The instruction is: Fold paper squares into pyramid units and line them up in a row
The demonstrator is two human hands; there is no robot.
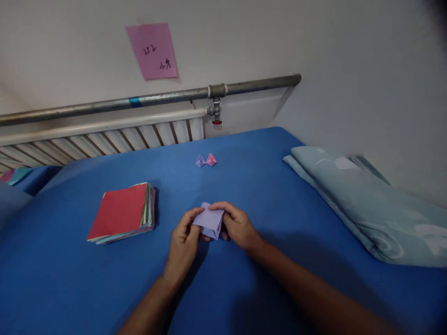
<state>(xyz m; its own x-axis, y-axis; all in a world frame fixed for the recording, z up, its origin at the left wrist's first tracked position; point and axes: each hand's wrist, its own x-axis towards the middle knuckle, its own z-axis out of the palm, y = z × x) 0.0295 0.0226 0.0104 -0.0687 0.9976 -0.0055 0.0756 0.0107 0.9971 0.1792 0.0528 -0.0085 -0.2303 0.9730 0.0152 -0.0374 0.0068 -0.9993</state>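
"Lilac paper (208, 216), folded into layers. Where exactly is it?"

"Between the two hands, over the near middle of the blue surface (244, 163). I can't tell whether its lower edge touches down."

"How is it gripped?"

"The left hand (182, 244) pinches its left side, thumb to the near corner. The right hand (240, 228) has a finger across the top and others at the right side, partly hidden. Both are closed on it."

"So which step is this?"

"Shaping a fold, I'd judge: the layers stand apart along the near side, not pressed flat."

"And the next move calls for?"

"Light fingertips, I think: edges lined up before any firm crease, one hand steadying while the other presses. Thin paper could crumple under a hard squeeze."

"What lies around it?"

"Beyond it, a small purple folded piece (200, 161) just beside a pink one (211, 160). Left, a paper stack (122, 211), red on top. Right, a folded blanket (359, 200). Past the far edge, a radiator (150, 135)."
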